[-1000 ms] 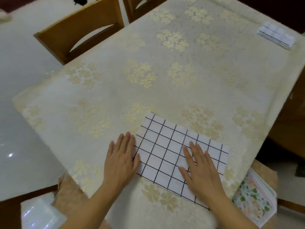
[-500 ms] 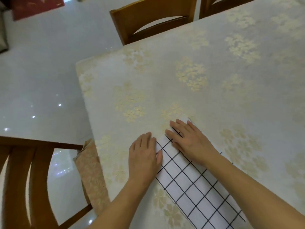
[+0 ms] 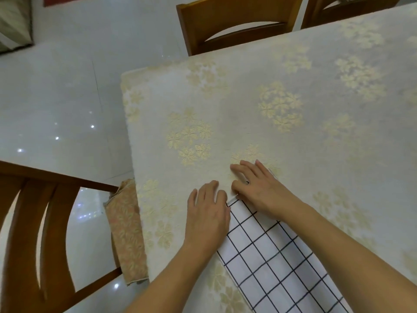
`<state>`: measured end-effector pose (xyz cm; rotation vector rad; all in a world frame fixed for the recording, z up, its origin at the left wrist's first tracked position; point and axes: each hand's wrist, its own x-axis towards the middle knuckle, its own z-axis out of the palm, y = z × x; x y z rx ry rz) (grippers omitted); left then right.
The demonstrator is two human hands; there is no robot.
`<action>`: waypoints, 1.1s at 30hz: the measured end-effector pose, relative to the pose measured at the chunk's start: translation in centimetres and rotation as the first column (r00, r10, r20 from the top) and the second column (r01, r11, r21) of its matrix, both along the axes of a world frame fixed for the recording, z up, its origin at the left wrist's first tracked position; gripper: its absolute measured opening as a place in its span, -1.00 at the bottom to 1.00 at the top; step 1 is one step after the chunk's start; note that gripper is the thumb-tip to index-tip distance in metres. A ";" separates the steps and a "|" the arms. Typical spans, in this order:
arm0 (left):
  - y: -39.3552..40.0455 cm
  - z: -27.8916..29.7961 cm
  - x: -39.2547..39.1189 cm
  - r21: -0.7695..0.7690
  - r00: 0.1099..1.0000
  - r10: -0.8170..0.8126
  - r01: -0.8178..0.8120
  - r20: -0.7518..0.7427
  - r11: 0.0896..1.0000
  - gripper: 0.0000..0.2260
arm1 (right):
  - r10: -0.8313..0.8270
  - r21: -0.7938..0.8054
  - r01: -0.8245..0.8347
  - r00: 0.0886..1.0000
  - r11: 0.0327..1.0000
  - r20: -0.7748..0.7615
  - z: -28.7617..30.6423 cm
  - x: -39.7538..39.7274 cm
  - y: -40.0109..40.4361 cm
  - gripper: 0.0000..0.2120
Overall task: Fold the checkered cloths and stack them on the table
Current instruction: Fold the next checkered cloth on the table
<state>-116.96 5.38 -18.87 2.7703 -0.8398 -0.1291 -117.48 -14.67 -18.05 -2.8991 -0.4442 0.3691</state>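
Note:
A white cloth with a black grid, the checkered cloth (image 3: 270,256), lies as a long folded strip on the table (image 3: 304,132), running from the lower right up to my hands. My left hand (image 3: 207,213) is on the strip's near corner with its fingers curled at the end edge. My right hand (image 3: 259,186) covers the far corner, fingertips bent down onto the tablecloth and thumb tucked at the edge. Between the two thumbs a small piece of the cloth's end edge is raised off the table.
The table's left edge runs close to my left hand, with a hanging corner of a patterned under-cloth (image 3: 126,233) below it. One wooden chair (image 3: 33,233) stands at the lower left and another chair (image 3: 237,21) at the far side. Glossy white floor lies to the left.
The view has swung left, and the folded stack at the far right has left the frame. Both hands slid to the cloth's left end; their flat fingers are now curled at its edge.

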 end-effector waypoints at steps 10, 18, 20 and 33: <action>0.2 1.1 3.2 -0.115 0.996 -0.081 0.078 -0.024 0.990 -0.77 | -0.043 0.115 0.018 0.976 0.993 0.214 0.6 0.6 0.2 -0.91; 1.0 3.4 6.5 0.001 0.968 -0.226 0.228 0.109 0.974 -0.78 | 0.079 0.017 -0.083 0.984 0.996 0.158 1.7 4.3 0.0 -0.73; 1.1 4.7 7.9 0.027 0.964 -0.239 0.238 0.117 0.971 -0.75 | 0.113 -0.018 -0.112 0.991 0.993 0.070 2.6 6.0 0.3 -0.73; 2.6 11.9 5.8 0.131 0.982 -0.181 0.173 0.047 0.976 -0.61 | 0.076 0.052 -0.091 0.967 0.994 0.243 8.6 4.4 1.3 -0.63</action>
